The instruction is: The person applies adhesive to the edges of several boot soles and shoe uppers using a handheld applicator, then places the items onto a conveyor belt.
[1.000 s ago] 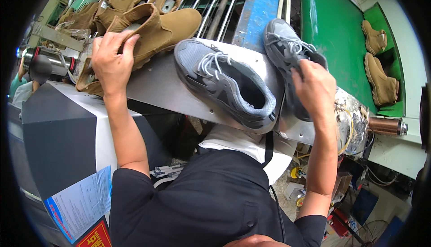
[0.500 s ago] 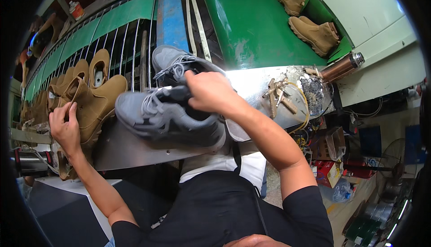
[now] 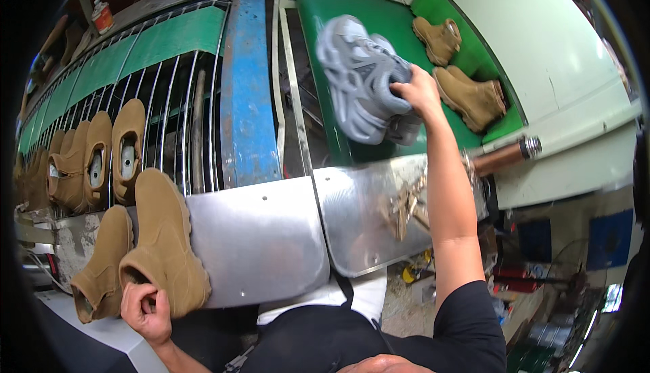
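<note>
My right hand [image 3: 416, 94] is stretched out over the green belt [image 3: 379, 14] and grips a pair of grey sneakers [image 3: 360, 78], soles facing up, blurred by motion. My left hand [image 3: 145, 312] is low at the near edge and pinches the opening of a tan suede boot [image 3: 166, 244] that lies on the metal table [image 3: 264, 237]. A second tan boot [image 3: 101, 264] lies right beside it, to the left.
Two tan boots [image 3: 467, 95] [image 3: 437, 37] lie on the green belt beyond the sneakers. Several tan boots [image 3: 101, 159] sit on the wire rack at the left. A blue beam [image 3: 247, 95] runs between rack and belt. A copper roller [image 3: 504, 156] ends the belt.
My right hand has carried the grey sneakers from the metal table up onto the green belt. My left hand has slid down to the opening of the near tan boot.
</note>
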`<control>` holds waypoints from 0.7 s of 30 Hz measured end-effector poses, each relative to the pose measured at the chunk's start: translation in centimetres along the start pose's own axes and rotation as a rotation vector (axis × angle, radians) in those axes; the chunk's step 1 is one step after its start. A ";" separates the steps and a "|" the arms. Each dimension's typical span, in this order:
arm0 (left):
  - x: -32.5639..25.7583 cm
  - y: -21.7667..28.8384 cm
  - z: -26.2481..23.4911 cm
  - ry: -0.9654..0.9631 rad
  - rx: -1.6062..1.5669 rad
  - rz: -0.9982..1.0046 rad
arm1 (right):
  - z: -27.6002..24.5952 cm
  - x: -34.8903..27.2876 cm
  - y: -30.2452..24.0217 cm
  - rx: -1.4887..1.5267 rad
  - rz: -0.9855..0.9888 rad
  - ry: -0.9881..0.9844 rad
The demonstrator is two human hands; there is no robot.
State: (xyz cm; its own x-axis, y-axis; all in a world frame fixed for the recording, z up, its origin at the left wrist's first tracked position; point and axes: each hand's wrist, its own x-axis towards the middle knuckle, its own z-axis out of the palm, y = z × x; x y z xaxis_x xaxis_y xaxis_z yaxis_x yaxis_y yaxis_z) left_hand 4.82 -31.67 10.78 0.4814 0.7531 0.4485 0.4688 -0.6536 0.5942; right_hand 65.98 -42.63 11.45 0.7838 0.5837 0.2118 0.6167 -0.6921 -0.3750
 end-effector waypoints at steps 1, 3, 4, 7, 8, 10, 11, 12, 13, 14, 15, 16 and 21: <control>0.1 -0.6 0.2 -0.023 -0.001 -0.042 | 0.2 2.6 1.0 -0.014 0.059 -0.028; 0.0 -1.4 0.8 -0.026 -0.010 0.040 | 2.2 10.3 8.0 0.004 0.096 -0.085; -0.6 -2.0 0.5 0.002 -0.007 0.011 | 2.9 13.7 9.5 -0.013 0.122 -0.040; -4.3 -5.7 -1.3 -0.035 0.048 -0.015 | 4.4 22.2 13.6 -0.155 0.344 0.015; -7.7 -9.4 -3.2 -0.029 0.056 0.036 | 4.5 25.9 15.2 -0.144 0.373 0.048; -11.0 -13.3 -3.2 0.074 0.013 0.003 | 0.3 31.6 20.4 0.066 0.172 0.319; -14.1 -9.9 -5.6 0.107 0.148 -0.065 | 6.6 31.0 8.2 0.316 0.291 0.138; -14.5 -10.5 -6.3 0.080 0.143 -0.083 | 6.2 31.8 8.4 0.399 0.309 -0.007; -14.3 -12.1 -6.9 0.036 0.111 -0.091 | 6.1 33.2 11.3 0.563 0.247 -0.055; -14.9 -11.8 -8.1 0.005 0.123 -0.118 | 8.3 31.0 8.0 0.587 0.122 0.052; -14.6 -13.2 -8.8 -0.039 0.088 -0.123 | 8.5 31.2 10.1 0.397 -0.015 0.105; -14.9 -13.8 -9.1 -0.066 0.064 -0.132 | 9.2 30.7 9.6 0.391 -0.027 0.048; -14.0 -12.8 -8.2 -0.073 0.040 -0.145 | 7.4 27.2 10.3 0.248 -0.222 0.086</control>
State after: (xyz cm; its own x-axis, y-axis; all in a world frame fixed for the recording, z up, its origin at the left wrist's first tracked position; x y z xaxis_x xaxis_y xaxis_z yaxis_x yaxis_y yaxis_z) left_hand -14.04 -33.21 2.34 0.4590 0.8328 0.3094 0.5656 -0.5424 0.6211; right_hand 93.12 -30.76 6.69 0.6422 0.6631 0.3846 0.7450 -0.4217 -0.5169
